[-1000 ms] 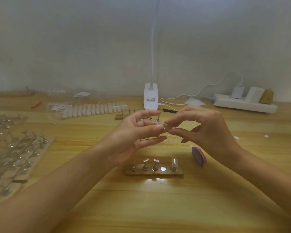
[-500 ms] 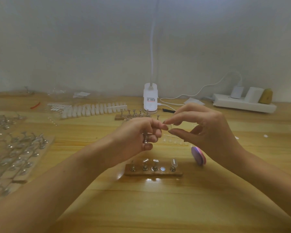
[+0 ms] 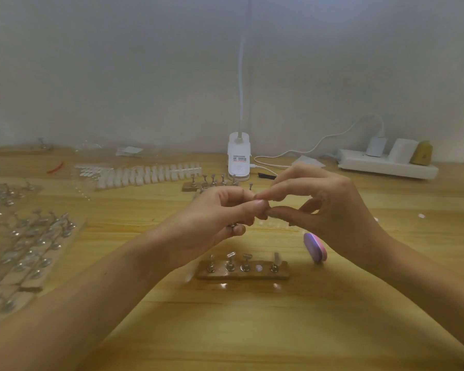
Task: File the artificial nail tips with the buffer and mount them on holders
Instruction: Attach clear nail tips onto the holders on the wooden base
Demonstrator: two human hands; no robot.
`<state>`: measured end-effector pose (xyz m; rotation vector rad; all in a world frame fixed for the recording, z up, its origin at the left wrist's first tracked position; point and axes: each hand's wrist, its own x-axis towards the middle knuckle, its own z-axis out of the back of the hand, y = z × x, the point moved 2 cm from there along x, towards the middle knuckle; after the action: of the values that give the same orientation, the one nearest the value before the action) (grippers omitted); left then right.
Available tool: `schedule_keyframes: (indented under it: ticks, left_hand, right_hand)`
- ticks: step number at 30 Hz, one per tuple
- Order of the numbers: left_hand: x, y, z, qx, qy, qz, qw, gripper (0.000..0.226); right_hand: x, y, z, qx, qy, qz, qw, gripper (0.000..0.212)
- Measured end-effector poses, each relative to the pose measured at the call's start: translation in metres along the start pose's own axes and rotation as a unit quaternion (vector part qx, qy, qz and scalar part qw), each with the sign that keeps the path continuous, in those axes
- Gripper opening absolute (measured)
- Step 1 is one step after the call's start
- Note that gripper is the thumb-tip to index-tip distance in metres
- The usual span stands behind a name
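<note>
Pale wooden table (image 3: 252, 330) under my arms; my left hand (image 3: 214, 218) curls round a small metal holder (image 3: 232, 225), raised above the wooden strip (image 3: 243, 274); my right hand (image 3: 330, 207) pinches thumb to forefinger at my left thumb tip, its catch too small to tell; the pink buffer (image 3: 315, 247) lies just right of the strip.

A nail-craft workbench: wooden table (image 3: 252, 330) covered with rows of metal nail holders (image 3: 30, 245), tip strips (image 3: 148, 175) and a clamp lamp (image 3: 239, 156).
</note>
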<state>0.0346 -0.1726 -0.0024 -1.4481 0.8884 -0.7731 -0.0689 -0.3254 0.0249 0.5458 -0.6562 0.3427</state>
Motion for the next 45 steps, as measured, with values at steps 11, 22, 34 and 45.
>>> schedule_keyframes:
  ticks: [11,22,34,45]
  left_hand:
    - [-0.002,0.000,0.003,0.022,0.005,0.013,1.000,0.014]
    - [-0.001,0.001,0.003,0.045,-0.007,-0.009,0.999,0.021]
    - [-0.007,-0.006,-0.006,0.090,-0.020,-0.029,0.995,0.019]
    - [-0.008,-0.011,-0.007,0.147,-0.042,-0.072,0.986,0.008]
  right_hand:
    - [-0.023,-0.048,0.052,-0.031,0.330,-0.179,0.926,0.042]
    - [-0.015,-0.025,0.028,0.111,0.139,-0.121,0.977,0.024]
    - [-0.019,-0.013,0.016,0.196,-0.005,-0.118,0.973,0.030]
    - [-0.018,-0.024,0.019,0.245,-0.043,-0.155,0.956,0.030]
